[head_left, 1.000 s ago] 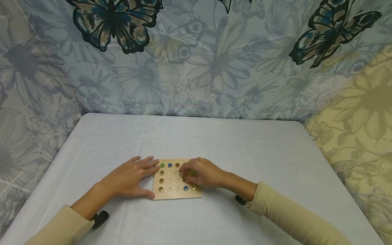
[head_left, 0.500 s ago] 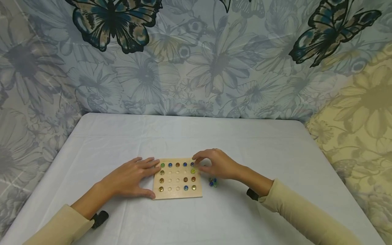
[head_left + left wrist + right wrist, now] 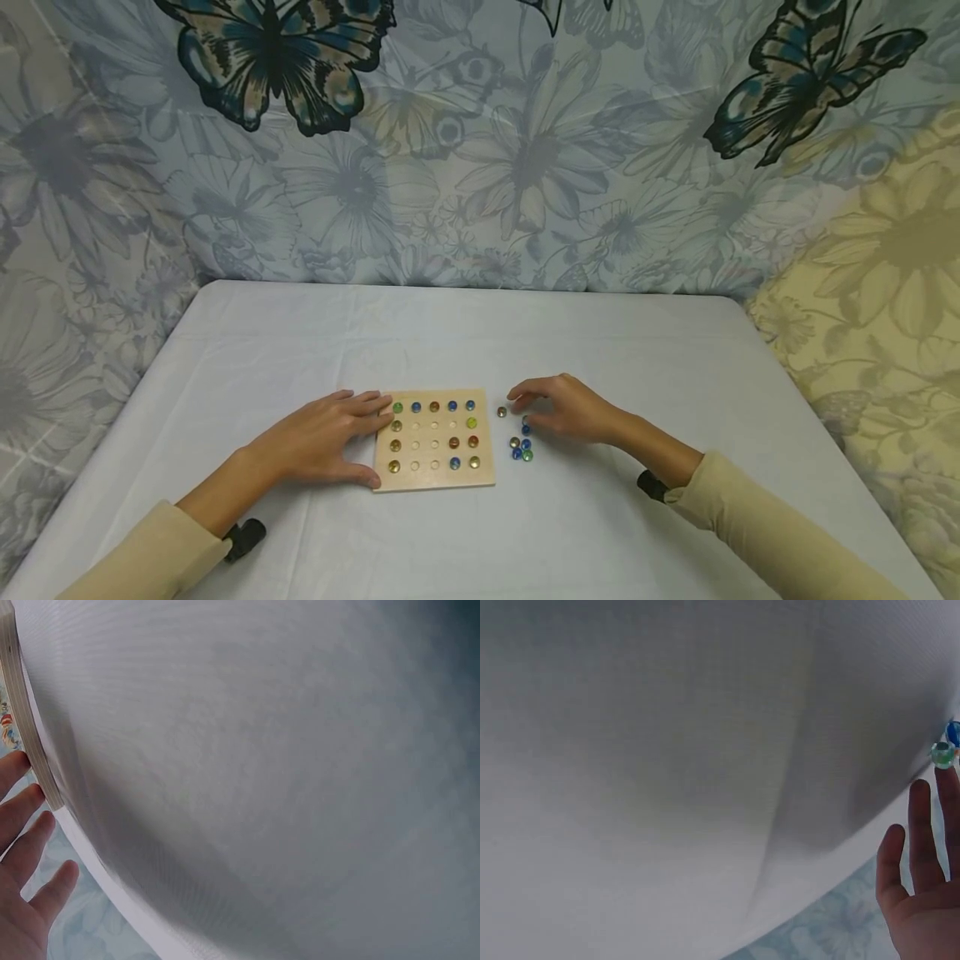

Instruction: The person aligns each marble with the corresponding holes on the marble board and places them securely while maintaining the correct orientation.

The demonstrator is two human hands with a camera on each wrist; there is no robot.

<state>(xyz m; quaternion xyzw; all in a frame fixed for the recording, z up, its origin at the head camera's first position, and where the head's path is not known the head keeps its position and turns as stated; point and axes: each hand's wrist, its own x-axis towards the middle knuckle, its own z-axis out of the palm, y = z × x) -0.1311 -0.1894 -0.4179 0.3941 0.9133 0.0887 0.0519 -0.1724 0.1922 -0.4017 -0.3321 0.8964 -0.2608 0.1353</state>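
Two cream sleeves come in from the near edge of the table, one at each lower corner of the head view, each with a dark wrist strap showing at the cuff. The left hand lies palm down on the white cloth, fingers straight and slightly spread, their tips against the left edge of the wooden board and the thumb along its near left corner. The left wrist view shows the same fingers lying flat beside the pale board edge; they grip nothing.

The right hand is to the right of the board and clear of it, wrist low, fingers loosely curved downward over the cloth. Whether the fingertips pinch a marble cannot be told from the head view; in the right wrist view the fingers look fairly straight, ending just short of a green marble.

The board lies flat between the two hands, with a grid of small hollows. Marbles fill its far row and left column, and a few more sit on the right side; the middle hollows are bare. A small cluster of loose marbles lies on the cloth just right of the board, under the right hand's fingers, with a single marble a little farther back.

No writing or label can be read anywhere. Behind the table hangs a floral curtain printed with large dark butterflies.
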